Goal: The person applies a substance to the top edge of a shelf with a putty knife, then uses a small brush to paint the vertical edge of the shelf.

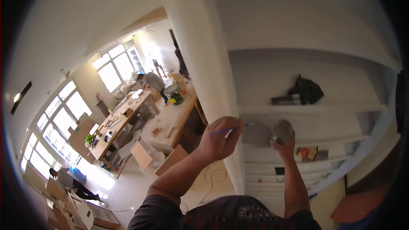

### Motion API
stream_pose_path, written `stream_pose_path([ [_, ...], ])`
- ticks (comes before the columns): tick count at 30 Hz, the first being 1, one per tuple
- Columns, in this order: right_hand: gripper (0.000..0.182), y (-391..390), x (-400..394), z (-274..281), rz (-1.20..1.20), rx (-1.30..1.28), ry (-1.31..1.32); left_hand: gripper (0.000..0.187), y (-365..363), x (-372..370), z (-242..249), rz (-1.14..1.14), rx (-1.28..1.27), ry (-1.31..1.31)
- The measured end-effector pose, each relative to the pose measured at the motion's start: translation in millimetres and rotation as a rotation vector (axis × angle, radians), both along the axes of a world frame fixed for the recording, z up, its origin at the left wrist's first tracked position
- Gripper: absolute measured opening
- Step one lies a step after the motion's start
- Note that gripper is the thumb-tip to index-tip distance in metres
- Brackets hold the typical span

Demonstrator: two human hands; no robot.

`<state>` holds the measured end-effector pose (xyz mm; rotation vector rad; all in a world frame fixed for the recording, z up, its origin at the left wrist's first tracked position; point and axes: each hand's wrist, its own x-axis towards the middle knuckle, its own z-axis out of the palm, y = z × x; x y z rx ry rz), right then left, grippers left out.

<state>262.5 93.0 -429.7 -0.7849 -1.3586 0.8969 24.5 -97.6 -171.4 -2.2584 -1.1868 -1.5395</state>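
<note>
My left hand (pixel 221 138) is closed around a slim paintbrush (pixel 224 131) with a blue handle. Its pale tip points right, in front of the white shelves (pixel 311 108). A round greyish cup (pixel 282 130) is gripped in my right hand (pixel 284 145), its top facing me. What is inside the cup is hard to make out. A small gap separates the brush tip from the cup. Beside my left hand rises a white upright panel (pixel 200 59) of the shelving.
On the shelves lie a dark crumpled bag (pixel 309 90), a flat box (pixel 286 100) and a red-yellow packet (pixel 306 153). Leftward are a long workbench (pixel 121 119) with tools, a large wooden table (pixel 164 130) and loose boards (pixel 141 155). Co-workers (pixel 153 81) bend over work farther off.
</note>
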Motion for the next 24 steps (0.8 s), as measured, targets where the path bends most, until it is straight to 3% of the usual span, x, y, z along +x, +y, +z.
stream_pose_path([
  [2, 0.104, -14.6, 4.5, 8.7, 0.027, 0.02, -0.007, 0.009, 0.5, 10.8, -4.7, 0.067, -0.234, -0.049],
  [8, 0.11, -73.5, 8.2, 51.4, 0.017, 0.083, -0.109, 0.011, 28.9, 36.9, -34.4, -0.089, -0.252, -0.014],
  [11, 0.112, -94.0, 12.5, 64.2, -0.008, 0.108, -0.194, 0.009, 33.5, 47.4, -45.4, -0.058, -0.368, -0.02],
  [24, 0.118, -114.2, 15.3, 57.0, -0.147, 0.22, -0.411, 0.016, 51.6, 54.5, -82.5, -0.019, -0.533, 0.144],
])
